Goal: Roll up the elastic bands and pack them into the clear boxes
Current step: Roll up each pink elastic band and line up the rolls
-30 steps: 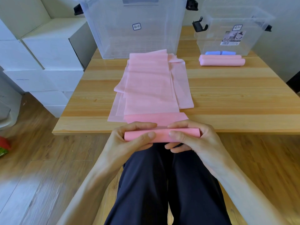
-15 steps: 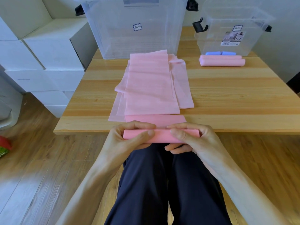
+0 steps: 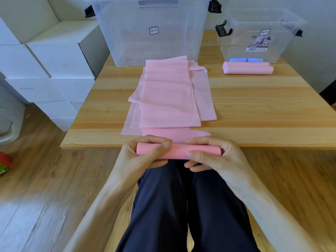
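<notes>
Hands at the near edge of the surface (image 3: 254,110), both on one pink roll (image 3: 179,151). Left hand (image 3: 140,159) grips the roll's left end: fingers (image 3: 154,139) curled over the top, thumb laid along the front. Right hand (image 3: 216,157) grips the right end the same way, fingers over the top, thumb pressed on the front face. Roll lies crosswise, just off the surface edge, above the person's lap in dark trousers (image 3: 181,206).

Unrolled tail of the same band (image 3: 174,133) runs from the roll up onto the surface and under a pile of flat pink bands (image 3: 169,95), loosely stacked in the middle, edges not aligned.

Far right: two finished pink rolls (image 3: 248,68) lie side by side, touching, just in front of the small clear box (image 3: 258,31). Two blue rolls (image 3: 246,60) show low at that box's front wall; whether inside, cannot tell for certain. Large clear box (image 3: 152,30) stands behind the pile, at the far edge.

White cartons (image 3: 54,60) stacked left of the surface. Wood floor (image 3: 36,179) below.
</notes>
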`<action>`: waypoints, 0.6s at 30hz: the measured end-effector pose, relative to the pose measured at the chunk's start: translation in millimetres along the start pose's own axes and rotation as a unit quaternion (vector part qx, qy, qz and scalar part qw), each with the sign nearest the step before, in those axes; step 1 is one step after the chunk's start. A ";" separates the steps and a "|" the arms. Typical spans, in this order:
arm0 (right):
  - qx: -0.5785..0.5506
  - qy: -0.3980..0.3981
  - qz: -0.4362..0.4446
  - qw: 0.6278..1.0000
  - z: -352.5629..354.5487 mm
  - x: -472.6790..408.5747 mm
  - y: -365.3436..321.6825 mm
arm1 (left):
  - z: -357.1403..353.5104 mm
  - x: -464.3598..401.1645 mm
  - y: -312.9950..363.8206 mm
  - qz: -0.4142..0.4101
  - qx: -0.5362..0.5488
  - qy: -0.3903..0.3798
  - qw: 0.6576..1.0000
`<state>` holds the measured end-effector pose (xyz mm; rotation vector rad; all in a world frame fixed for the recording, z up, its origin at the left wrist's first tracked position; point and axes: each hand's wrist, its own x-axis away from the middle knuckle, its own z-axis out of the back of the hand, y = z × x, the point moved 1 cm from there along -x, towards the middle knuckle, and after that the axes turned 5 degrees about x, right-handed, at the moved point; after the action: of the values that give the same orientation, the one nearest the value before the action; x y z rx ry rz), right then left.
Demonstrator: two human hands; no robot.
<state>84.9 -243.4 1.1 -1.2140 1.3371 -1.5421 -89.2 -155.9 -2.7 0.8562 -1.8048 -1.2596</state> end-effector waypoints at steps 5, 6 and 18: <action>-0.013 0.024 -0.005 1.000 1.4 -0.2 1.1 | 0.0 1.2 0.6 0.004 -0.004 -0.023 1.000; -0.016 0.019 -0.008 1.000 1.5 -0.4 1.4 | -0.2 1.0 0.6 0.002 -0.006 -0.019 1.000; 0.003 -0.007 0.004 1.000 2.0 -1.1 1.0 | -2.5 -1.3 1.1 -0.012 -0.038 0.003 0.999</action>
<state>87.0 -243.1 -0.1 -1.2122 1.3262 -1.5285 -86.5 -155.6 -1.3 0.8416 -1.7346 -1.3309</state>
